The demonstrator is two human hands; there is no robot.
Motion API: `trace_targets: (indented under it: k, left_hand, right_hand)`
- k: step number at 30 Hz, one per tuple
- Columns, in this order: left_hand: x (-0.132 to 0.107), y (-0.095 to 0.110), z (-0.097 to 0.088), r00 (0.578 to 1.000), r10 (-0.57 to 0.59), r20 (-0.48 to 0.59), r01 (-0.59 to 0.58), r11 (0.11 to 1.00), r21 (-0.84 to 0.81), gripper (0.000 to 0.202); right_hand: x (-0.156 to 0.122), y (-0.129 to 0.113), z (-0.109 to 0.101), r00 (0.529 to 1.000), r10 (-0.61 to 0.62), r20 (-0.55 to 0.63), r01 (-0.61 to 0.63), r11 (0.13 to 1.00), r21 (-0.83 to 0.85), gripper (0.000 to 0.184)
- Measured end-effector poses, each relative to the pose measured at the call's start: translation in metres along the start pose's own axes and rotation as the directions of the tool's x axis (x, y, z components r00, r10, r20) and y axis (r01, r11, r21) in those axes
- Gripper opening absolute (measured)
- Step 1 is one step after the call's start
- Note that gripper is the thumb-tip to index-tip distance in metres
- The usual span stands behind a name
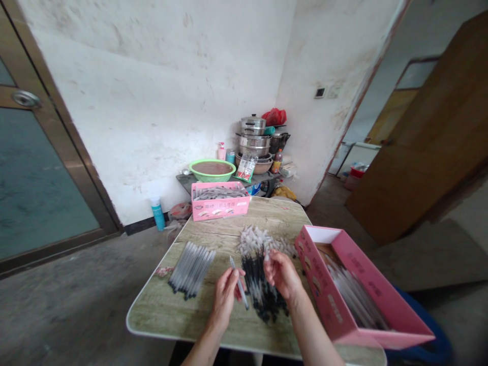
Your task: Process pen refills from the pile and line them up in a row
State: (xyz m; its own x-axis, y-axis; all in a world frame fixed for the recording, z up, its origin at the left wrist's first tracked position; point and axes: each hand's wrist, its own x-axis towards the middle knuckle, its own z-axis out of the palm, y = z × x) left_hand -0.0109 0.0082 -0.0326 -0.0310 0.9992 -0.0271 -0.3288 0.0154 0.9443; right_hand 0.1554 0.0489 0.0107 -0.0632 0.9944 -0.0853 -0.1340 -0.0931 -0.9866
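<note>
The left hand (224, 296) holds one translucent pen (239, 285) between thumb and fingers, tilted above the wooden-patterned table (152, 311). The right hand (282, 275) is narrow and pinches a small pale piece (267, 256), perhaps a cap; it is too blurred to be sure. Under and between the hands lies a pile of black-ended sticks (253, 277), with whitish caps (252, 238) beyond it. A row of pens (193, 267) lies to the left, and a pink box (322, 297) stands at the right.

Blurred printed characters (221, 205) on the far pink box (199, 216) and right pink box (318, 305) are unreadable.
</note>
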Motion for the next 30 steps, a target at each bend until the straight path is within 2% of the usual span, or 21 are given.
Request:
trace_targets:
  k: [4, 7, 9, 18, 25, 30]
  left_hand:
    - [-0.011, 0.007, 0.005, 0.975, 0.012, 0.222, -0.021, 0.999, 0.038, 0.036]
    - [-0.022, 0.015, 0.012, 0.93, -0.004, 0.367, -0.028, 0.996, 0.082, 0.034]
    - [-0.028, 0.02, 0.018, 0.906, -0.014, 0.424, -0.038, 0.993, 0.114, 0.034]
    - [-0.038, 0.034, 0.028, 0.873, 0.01, 0.487, -0.103, 0.981, 0.163, 0.037]
    - [-0.039, 0.041, 0.028, 0.869, 0.02, 0.495, -0.119, 0.978, 0.17, 0.039]
    - [-0.039, 0.04, 0.026, 0.871, 0.021, 0.491, -0.122, 0.977, 0.174, 0.039]
  right_hand:
    - [-0.034, -0.002, -0.001, 0.999, -0.033, 0.03, 0.028, 0.986, 0.163, 0.023]
    - [-0.05, -0.007, 0.002, 0.997, -0.079, -0.017, 0.081, 0.971, 0.224, 0.023]
    - [-0.057, -0.012, 0.006, 0.991, -0.115, -0.067, 0.128, 0.963, 0.236, 0.023]
    - [-0.072, -0.026, 0.012, 0.984, -0.161, -0.078, 0.174, 0.959, 0.223, 0.02]
    - [-0.071, -0.025, 0.013, 0.985, -0.166, -0.041, 0.171, 0.958, 0.228, 0.019]
    - [-0.072, -0.025, 0.014, 0.987, -0.157, -0.037, 0.162, 0.96, 0.23, 0.02]
